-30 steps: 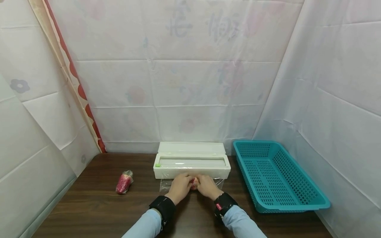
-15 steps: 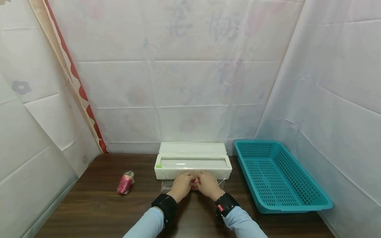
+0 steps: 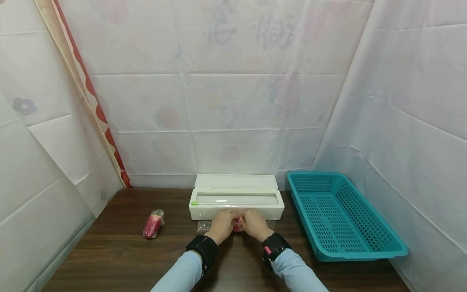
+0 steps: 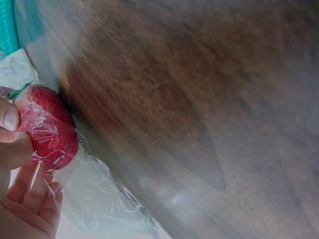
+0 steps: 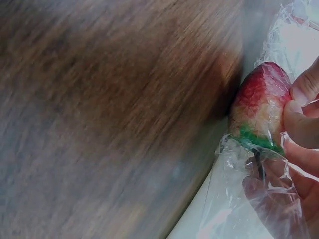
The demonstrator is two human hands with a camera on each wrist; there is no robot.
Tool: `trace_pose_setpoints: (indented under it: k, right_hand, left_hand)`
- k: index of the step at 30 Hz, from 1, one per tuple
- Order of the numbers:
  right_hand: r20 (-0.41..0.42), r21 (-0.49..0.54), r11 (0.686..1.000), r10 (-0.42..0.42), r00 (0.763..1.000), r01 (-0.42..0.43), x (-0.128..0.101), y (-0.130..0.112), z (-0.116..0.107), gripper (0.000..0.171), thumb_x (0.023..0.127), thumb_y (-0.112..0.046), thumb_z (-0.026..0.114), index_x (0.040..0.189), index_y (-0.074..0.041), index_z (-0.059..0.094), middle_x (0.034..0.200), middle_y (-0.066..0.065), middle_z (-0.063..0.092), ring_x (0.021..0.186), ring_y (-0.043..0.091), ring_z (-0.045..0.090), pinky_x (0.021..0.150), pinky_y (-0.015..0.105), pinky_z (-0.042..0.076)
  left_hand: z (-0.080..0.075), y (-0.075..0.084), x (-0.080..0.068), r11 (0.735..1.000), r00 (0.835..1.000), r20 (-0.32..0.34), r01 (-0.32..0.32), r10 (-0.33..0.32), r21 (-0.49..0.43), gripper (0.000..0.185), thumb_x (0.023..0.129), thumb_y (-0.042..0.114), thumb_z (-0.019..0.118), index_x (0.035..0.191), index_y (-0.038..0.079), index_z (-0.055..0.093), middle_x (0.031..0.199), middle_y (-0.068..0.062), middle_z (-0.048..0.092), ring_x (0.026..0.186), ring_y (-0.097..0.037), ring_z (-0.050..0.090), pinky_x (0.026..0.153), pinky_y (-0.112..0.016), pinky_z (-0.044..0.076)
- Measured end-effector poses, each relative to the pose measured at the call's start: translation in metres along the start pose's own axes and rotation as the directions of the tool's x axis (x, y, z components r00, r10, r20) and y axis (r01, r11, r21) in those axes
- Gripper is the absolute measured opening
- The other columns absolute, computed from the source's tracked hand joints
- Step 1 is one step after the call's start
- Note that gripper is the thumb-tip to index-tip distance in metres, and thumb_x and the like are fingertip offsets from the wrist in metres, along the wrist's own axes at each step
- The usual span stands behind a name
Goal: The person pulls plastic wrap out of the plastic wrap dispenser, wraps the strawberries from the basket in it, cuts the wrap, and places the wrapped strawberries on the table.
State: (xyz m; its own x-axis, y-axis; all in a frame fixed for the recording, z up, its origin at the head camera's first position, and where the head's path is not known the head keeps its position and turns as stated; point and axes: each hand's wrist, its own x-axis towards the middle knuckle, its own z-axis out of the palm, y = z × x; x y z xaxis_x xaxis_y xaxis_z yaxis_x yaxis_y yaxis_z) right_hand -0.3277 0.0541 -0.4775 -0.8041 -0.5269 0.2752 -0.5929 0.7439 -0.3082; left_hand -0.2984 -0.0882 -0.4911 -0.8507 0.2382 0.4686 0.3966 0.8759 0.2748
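Observation:
A red fruit, cream and green towards its dark stem, is wrapped in clear cling film between my two hands, in front of the white film dispenser. My left hand pinches it from the left, thumb and finger against the film-covered red side. From the other side, my right hand pinches the fruit through the film. Loose cling film spreads out beyond the stem end and lies against the dispenser front. In the head view the hands cover most of the fruit.
The dispenser's lid stands raised at the back, and a green slider sits at its left end. A film-wrapped red and cream item lies on the dark wooden table at left. A teal basket stands at right.
Both hands stay in nearly the same place, with small finger movements at the fruit. More of its red side shows between them, and the film's right edge looks more gathered.

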Motion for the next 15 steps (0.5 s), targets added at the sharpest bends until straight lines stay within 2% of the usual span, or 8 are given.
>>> trace_pose_setpoints:
  k: [7,11,15]
  right_hand:
    - [-0.019,0.009,1.000,-0.005,1.000,0.005,-0.0032,0.0008,0.0014,0.006,0.078,-0.015,0.068,0.078,-0.009,0.067,0.072,0.001,0.063,0.065,0.012,0.054,0.055,0.028,0.043]
    - [-0.026,0.036,0.999,-0.002,1.000,0.003,-0.0062,0.0019,0.0018,0.012,0.078,-0.018,0.069,0.086,-0.009,0.069,0.079,0.002,0.066,0.069,0.012,0.057,0.057,0.028,0.044]
    - [-0.022,0.079,0.997,0.024,0.999,-0.022,-0.0075,0.0031,0.0009,0.017,0.077,-0.018,0.070,0.092,-0.011,0.069,0.078,0.000,0.065,0.067,0.009,0.054,0.057,0.025,0.043]
  left_hand:
    - [0.0015,-0.0010,-0.0046,1.000,1.000,-0.026,-0.010,0.010,-0.003,0.014,0.077,0.005,0.066,0.088,0.011,0.072,0.088,-0.005,0.066,0.084,-0.022,0.064,0.072,-0.035,0.051]
    - [0.0007,-0.0007,-0.0071,1.000,0.999,-0.024,-0.023,0.023,-0.009,0.015,0.076,0.007,0.068,0.090,0.010,0.071,0.089,-0.005,0.065,0.086,-0.022,0.062,0.074,-0.036,0.050]
    - [-0.0006,0.0001,-0.0088,0.999,0.999,-0.028,-0.038,0.037,-0.027,0.018,0.075,0.006,0.069,0.093,0.009,0.070,0.092,-0.004,0.063,0.088,-0.021,0.061,0.076,-0.035,0.050]
